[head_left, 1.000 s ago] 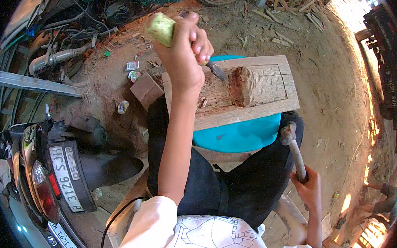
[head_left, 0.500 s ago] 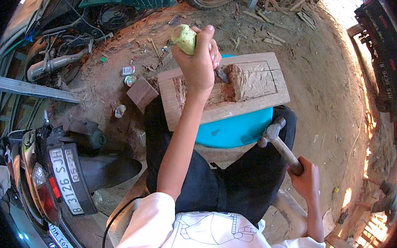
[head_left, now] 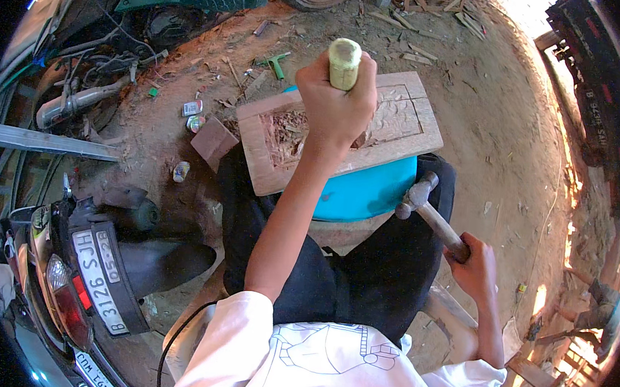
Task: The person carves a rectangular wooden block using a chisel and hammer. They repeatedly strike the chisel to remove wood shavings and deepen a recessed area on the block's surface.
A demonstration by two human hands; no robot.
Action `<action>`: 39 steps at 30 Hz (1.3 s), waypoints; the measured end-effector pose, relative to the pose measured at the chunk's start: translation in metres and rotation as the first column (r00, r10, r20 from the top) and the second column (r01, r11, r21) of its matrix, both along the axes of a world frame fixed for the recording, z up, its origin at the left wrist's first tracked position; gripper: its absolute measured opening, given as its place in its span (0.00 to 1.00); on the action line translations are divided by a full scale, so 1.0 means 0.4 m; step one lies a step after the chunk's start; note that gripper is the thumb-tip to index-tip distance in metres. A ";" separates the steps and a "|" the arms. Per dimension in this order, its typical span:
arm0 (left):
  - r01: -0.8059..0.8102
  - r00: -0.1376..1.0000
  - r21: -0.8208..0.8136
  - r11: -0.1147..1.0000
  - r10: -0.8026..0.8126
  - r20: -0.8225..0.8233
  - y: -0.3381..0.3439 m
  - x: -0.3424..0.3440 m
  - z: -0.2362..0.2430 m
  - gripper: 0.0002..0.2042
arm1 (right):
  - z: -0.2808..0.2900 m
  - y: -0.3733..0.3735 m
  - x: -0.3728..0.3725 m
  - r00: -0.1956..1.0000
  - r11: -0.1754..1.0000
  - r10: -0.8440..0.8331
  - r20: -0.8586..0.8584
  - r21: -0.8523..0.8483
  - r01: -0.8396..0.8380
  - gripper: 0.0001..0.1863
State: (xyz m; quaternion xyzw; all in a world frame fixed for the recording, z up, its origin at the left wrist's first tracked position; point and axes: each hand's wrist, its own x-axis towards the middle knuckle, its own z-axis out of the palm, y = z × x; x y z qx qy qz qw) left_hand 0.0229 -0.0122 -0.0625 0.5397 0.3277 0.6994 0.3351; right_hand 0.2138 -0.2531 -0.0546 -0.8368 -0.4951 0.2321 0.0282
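A chisel (head_left: 344, 68) stands nearly upright in my left hand (head_left: 333, 116), whose fingers are wrapped round its pale yellow-green handle. The hand hides the blade and the spot beneath it. Under that hand lies a rectangular wooden board (head_left: 400, 144), with a rough, partly cut recess and a carved pattern toward its right end. The board rests on a round turquoise surface (head_left: 368, 190) above my knees. Lower right, my right hand (head_left: 475, 268) is closed round the wooden handle of a hammer (head_left: 438, 225). Its metal head hangs over my right thigh, apart from the board.
Left of the board sits a reddish-brown block (head_left: 213, 143), with small cans (head_left: 192, 108) beside it. A green-handled tool (head_left: 277, 63) lies beyond the board. A parked motorbike (head_left: 77, 285) stands at lower left, below a metal bar (head_left: 48, 141). Wood scraps (head_left: 420, 54) litter the far ground.
My left hand has shifted right over the board, and the chisel has swung from a leftward tilt to nearly upright. Its blade, visible before, is now hidden. The hammer stays about where it was.
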 end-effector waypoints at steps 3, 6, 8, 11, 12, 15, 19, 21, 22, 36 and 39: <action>-0.155 0.985 0.044 0.987 0.151 0.083 0.003 -0.019 0.023 0.06 | -0.001 -0.001 0.002 1.000 1.000 -0.008 -0.010 -0.013 0.007 0.12; 0.012 0.952 -0.125 0.992 0.027 0.304 0.036 -0.086 0.028 0.08 | -0.001 -0.003 -0.004 0.998 0.999 -0.034 -0.055 0.003 0.034 0.12; 0.235 0.870 -0.140 0.962 -0.144 0.471 0.049 -0.111 0.031 0.11 | -0.004 -0.005 -0.009 0.995 0.998 -0.049 -0.087 0.027 0.052 0.12; 0.402 0.739 -0.138 0.905 -0.232 0.632 0.058 -0.114 0.023 0.13 | 0.005 0.006 -0.013 0.985 0.997 -0.075 -0.156 -0.012 0.074 0.13; 0.433 0.703 -0.138 0.891 -0.238 0.670 0.061 -0.111 0.017 0.14 | 0.006 0.007 -0.012 0.986 0.997 -0.072 -0.151 -0.006 0.072 0.13; 0.346 0.776 -0.158 0.925 -0.187 0.603 0.066 -0.095 -0.002 0.13 | 0.004 0.005 -0.006 0.992 0.999 -0.051 -0.118 0.001 0.052 0.14; 0.237 0.846 -0.183 0.954 -0.109 0.522 0.061 -0.069 -0.006 0.14 | -0.002 0.003 -0.005 0.998 1.000 -0.026 -0.066 0.008 0.027 0.15; 0.195 0.867 -0.168 0.966 -0.090 0.490 0.055 -0.061 0.002 0.16 | -0.007 0.000 -0.005 0.998 0.999 -0.028 -0.062 0.017 0.029 0.15; 0.183 0.873 -0.178 0.967 -0.076 0.483 0.056 -0.061 0.001 0.16 | -0.010 -0.003 -0.002 0.998 0.999 -0.028 -0.060 0.019 0.029 0.15; 0.260 0.788 -0.128 0.957 -0.134 0.601 0.069 -0.086 -0.023 0.11 | -0.002 0.002 -0.004 0.998 1.000 -0.027 -0.059 -0.007 0.027 0.15; 0.242 0.826 -0.166 0.956 -0.113 0.552 0.063 -0.077 -0.019 0.12 | 0.000 0.001 -0.003 0.998 1.000 -0.024 -0.064 -0.010 0.024 0.14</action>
